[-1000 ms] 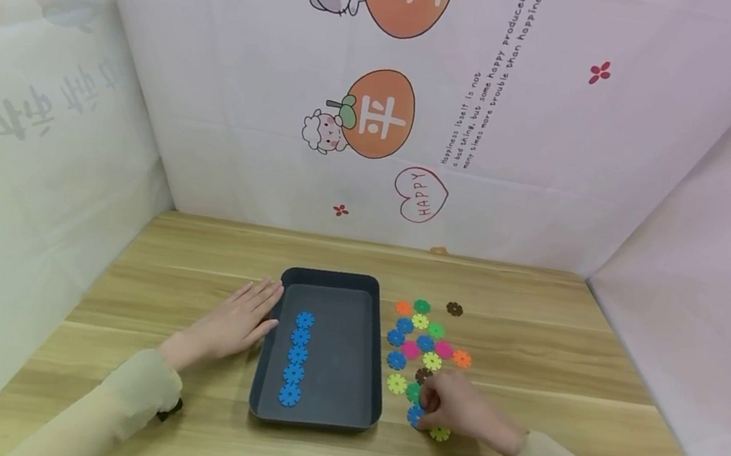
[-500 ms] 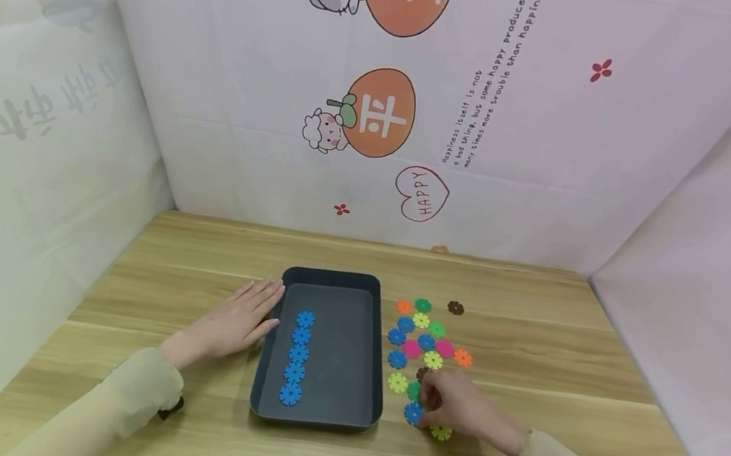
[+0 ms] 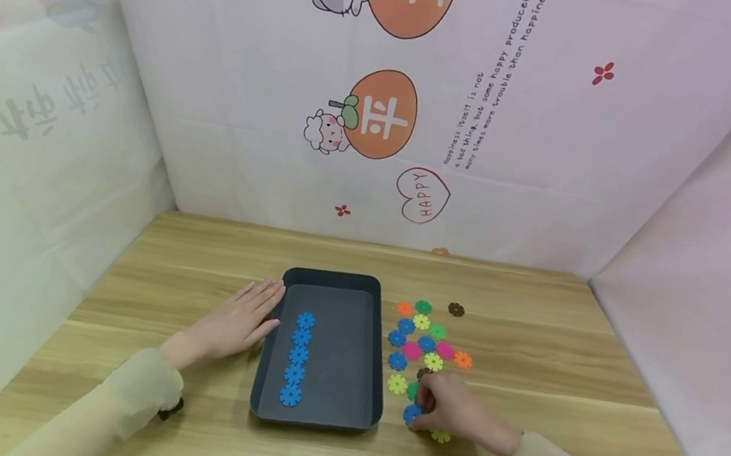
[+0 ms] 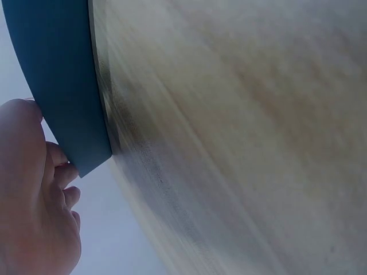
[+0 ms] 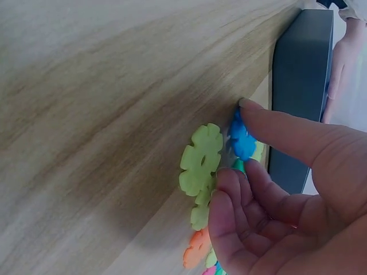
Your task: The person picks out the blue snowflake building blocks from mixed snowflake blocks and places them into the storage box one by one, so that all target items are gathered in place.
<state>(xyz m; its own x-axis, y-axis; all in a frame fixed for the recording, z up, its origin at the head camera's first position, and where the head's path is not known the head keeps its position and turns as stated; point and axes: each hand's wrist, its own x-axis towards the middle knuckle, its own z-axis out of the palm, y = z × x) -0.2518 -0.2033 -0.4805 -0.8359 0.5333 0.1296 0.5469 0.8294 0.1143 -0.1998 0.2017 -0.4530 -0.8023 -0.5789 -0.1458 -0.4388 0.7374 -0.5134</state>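
Observation:
In the head view, my right hand [image 3: 452, 408] pinches a blue notched plastic disc [image 3: 412, 414] between thumb and forefinger, low at the table. The right wrist view shows the thumb on one edge of that blue disc [image 5: 243, 136] and a fingertip on the other, with the remaining fingers curled. My left hand [image 3: 238, 321] lies with straight fingers on the left rim of a dark grey tray [image 3: 328, 416]. Inside the tray, several blue notched discs [image 3: 298, 355] form a column along the left side.
Right of the tray, loose notched discs in several colours lie scattered, among them pink [image 3: 445, 350], orange [image 3: 462, 359] and brown [image 3: 456, 309] ones. A yellow disc [image 3: 440, 436] is partly covered by the right hand. A printed cloth wall [image 3: 516, 202] stands behind the wooden table [image 3: 524, 297].
The right hand has shifted slightly left, along with the blue disc at its fingertips. The left hand, the tray and the column of discs stay as they were.

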